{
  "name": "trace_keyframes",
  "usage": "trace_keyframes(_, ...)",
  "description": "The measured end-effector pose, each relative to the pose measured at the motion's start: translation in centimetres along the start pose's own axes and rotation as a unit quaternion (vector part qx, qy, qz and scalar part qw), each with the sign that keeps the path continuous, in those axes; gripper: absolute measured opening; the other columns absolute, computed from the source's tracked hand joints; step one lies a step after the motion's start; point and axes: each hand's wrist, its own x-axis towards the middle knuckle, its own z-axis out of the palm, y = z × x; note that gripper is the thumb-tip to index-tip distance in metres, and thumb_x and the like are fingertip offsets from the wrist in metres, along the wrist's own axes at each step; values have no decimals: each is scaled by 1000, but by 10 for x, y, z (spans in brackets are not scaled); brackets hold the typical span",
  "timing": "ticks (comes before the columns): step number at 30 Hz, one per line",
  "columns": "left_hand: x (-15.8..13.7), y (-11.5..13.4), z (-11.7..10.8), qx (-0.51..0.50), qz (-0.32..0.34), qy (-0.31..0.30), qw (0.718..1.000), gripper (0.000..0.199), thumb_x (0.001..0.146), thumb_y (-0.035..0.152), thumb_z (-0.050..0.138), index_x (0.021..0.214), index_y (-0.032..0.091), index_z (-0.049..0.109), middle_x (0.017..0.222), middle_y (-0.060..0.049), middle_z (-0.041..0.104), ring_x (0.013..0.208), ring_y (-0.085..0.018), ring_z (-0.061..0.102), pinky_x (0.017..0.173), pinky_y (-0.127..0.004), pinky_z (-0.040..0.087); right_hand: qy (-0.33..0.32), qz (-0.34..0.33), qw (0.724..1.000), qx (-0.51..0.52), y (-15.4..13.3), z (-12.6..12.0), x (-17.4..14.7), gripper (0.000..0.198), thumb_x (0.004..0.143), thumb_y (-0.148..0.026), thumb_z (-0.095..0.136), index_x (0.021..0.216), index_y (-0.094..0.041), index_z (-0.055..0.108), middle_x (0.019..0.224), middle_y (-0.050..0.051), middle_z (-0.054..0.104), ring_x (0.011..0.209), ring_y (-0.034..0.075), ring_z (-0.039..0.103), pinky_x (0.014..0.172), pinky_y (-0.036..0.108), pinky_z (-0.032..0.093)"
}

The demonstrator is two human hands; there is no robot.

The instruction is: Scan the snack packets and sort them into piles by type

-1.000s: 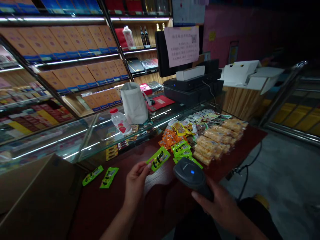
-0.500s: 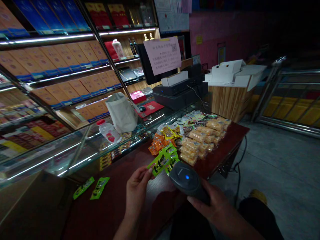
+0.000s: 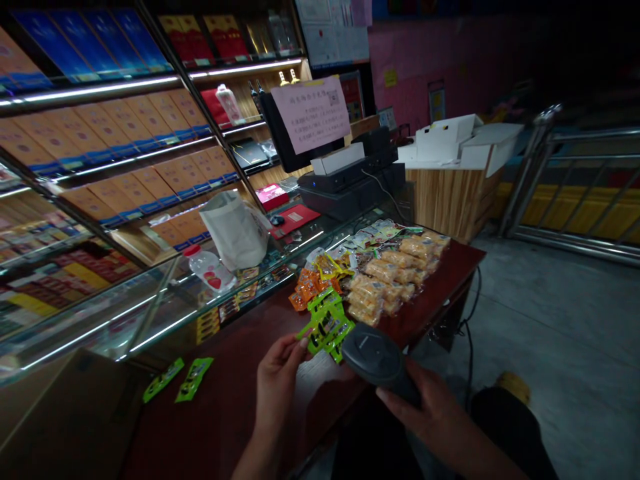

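Observation:
Pinched between the fingers of my left hand (image 3: 281,367) is a green snack packet (image 3: 315,339), held at its left end beside other green packets (image 3: 327,303). My right hand (image 3: 425,410) wraps around the handle of a dark grey barcode scanner (image 3: 375,357), whose head points toward the green packets. Two more green packets (image 3: 194,380) lie apart on the dark red table (image 3: 235,393), left of my left hand. Behind the green pile are orange packets (image 3: 310,288), yellow packets (image 3: 327,267) and clear bags of pale yellow snacks (image 3: 367,297).
A cardboard box (image 3: 65,407) stands at the lower left. On the glass counter (image 3: 165,300) are a red-capped bottle (image 3: 210,269), a whitish bag (image 3: 235,230) and a monitor with a paper sign (image 3: 313,113). Stocked shelves (image 3: 115,153) rise behind; a metal railing (image 3: 575,193) stands at right.
The blue light on top of the scanner has gone out. The packet in my left hand has tilted slightly, and the whole view has shifted a little.

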Motion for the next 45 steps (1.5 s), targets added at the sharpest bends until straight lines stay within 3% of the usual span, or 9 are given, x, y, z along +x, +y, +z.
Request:
trace_keyframes(13,3,-5,2,-13,-12,18,1000,38,62,41,88,87,16,74,87,-7,79,70,-17,70,67,-25,58,-3,-5,1000,-23,9,-2,4,41,96,-40,56,130,-19,63,123,11,73,108,28,69,98,38,51)
trace_keyframes(20,4,-10,-1,-17,-13,6,1000,38,62,43,88,86,16,74,87,-6,79,70,-16,70,66,-24,57,33,9,999,-3,10,0,3,42,90,-39,64,127,-20,63,125,11,72,116,28,67,101,40,50)
trace_keyframes(31,5,-15,0,-14,-6,8,1000,36,66,42,85,88,16,74,84,-6,78,68,-15,69,65,-24,56,-3,-15,999,-31,9,1,5,41,96,-37,57,133,-20,60,128,12,71,115,28,67,100,42,51)
trace_keyframes(37,2,-10,1,5,-15,3,1000,36,64,41,86,87,16,73,88,-7,78,70,-17,70,68,-26,57,32,-10,999,-14,7,3,4,41,93,-37,59,132,-21,62,128,11,72,115,29,67,102,43,50)
trace_keyframes(42,12,-23,-9,-65,-78,37,994,37,58,35,90,84,16,71,80,-2,76,63,-11,66,62,-19,54,92,39,995,-19,11,-5,3,41,88,-44,64,119,-19,67,116,11,76,112,31,69,100,42,52)
trace_keyframes(45,21,-33,-12,-83,-159,2,984,36,54,26,92,79,14,69,76,-1,73,61,-10,66,59,-18,55,135,71,988,-29,18,-12,4,35,86,-47,64,109,-20,69,95,7,79,99,30,72,86,39,57)
